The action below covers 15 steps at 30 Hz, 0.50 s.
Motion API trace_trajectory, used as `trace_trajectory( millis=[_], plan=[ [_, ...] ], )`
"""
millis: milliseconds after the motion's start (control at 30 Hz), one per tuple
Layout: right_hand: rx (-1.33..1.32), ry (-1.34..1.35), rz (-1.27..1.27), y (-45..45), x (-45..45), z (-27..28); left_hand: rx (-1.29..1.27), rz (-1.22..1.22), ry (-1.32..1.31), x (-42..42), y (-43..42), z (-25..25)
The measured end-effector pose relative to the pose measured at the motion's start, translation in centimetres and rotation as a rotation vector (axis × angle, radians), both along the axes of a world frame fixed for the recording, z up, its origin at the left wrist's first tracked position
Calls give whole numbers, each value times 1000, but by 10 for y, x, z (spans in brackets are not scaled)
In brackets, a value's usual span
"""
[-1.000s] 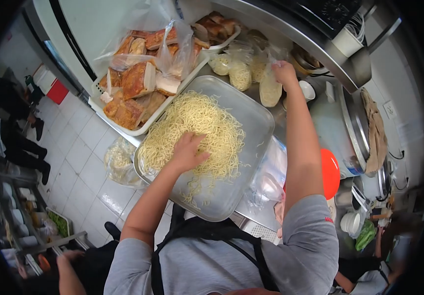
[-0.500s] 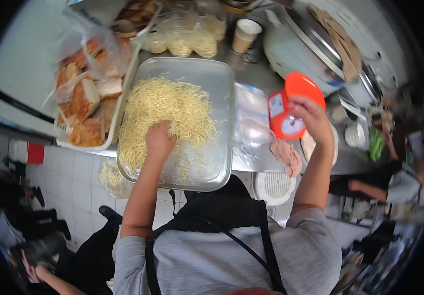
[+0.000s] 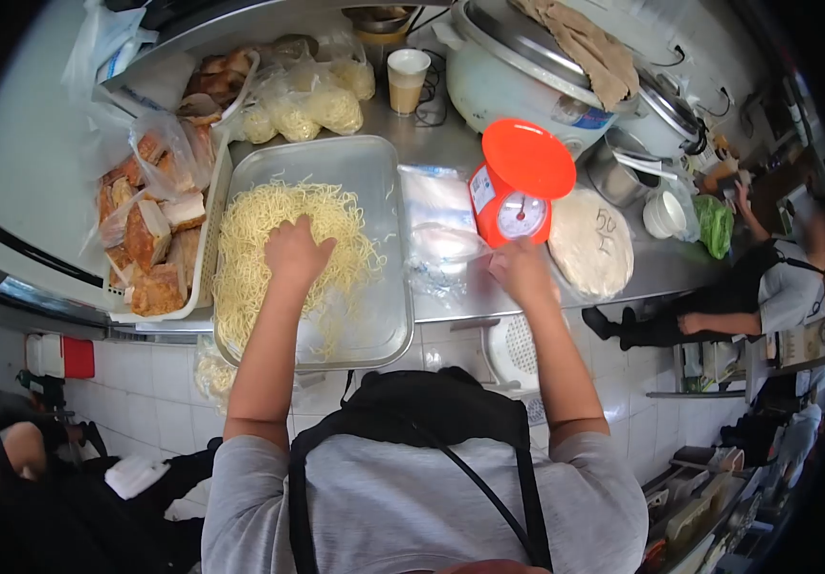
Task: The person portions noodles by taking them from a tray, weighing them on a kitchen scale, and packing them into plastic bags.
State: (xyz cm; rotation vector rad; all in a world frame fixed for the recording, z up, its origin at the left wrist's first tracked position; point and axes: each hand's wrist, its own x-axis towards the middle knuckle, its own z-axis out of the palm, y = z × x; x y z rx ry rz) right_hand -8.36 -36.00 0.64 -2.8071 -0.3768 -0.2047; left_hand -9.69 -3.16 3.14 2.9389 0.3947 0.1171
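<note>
Pale yellow noodles [image 3: 259,239] are heaped over the left and middle of a metal tray [image 3: 382,306]. My left hand [image 3: 296,253] lies on the heap, thumb spread away from the fingers; the fingertips are partly lost among the strands. Just in front of a red kitchen scale [image 3: 519,196], my right hand [image 3: 527,275] has its fingers closed on a crumpled pink cloth or bag [image 3: 499,267], which is mostly hidden and blurred. The scale's round pan has nothing on it. Between tray and scale lie clear plastic bags [image 3: 436,215] with pale contents.
Left of the tray, a white basket [image 3: 213,206] holds browned meat chunks. Bagged noodles [image 3: 298,113], a paper cup [image 3: 407,81] and a large lidded cooker [image 3: 518,81] stand behind. A marked round pale packet [image 3: 592,244] sits at right. A co-worker [image 3: 767,287] stands beyond.
My right hand has come down from the scale's dial to the pink crumpled thing at the counter's front. My left hand stays at the noodles, its thumb now more spread. The view has shifted.
</note>
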Motion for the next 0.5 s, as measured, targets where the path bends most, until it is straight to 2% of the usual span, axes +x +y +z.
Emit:
trace_trajectory(
  millis=[67,133,233,333,433,500],
  plan=[
    [183,24,248,33,12,-1,-82,-62,-105,2,-16,0],
    [78,84,405,59,29,-21,-151,-114,-173,-2,-35,-1],
    [5,-60,201,80,33,-36,-236,-169,-236,-8,-59,1],
    [-39,-41,242,83,45,-48,-307,-218,-321,-13,-70,-4],
    [60,-91,232,83,48,-45,-380,-271,-412,-15,-79,-6],
    [35,-61,251,79,47,-26,-452,-303,-460,-16,-88,-5]
  ],
)
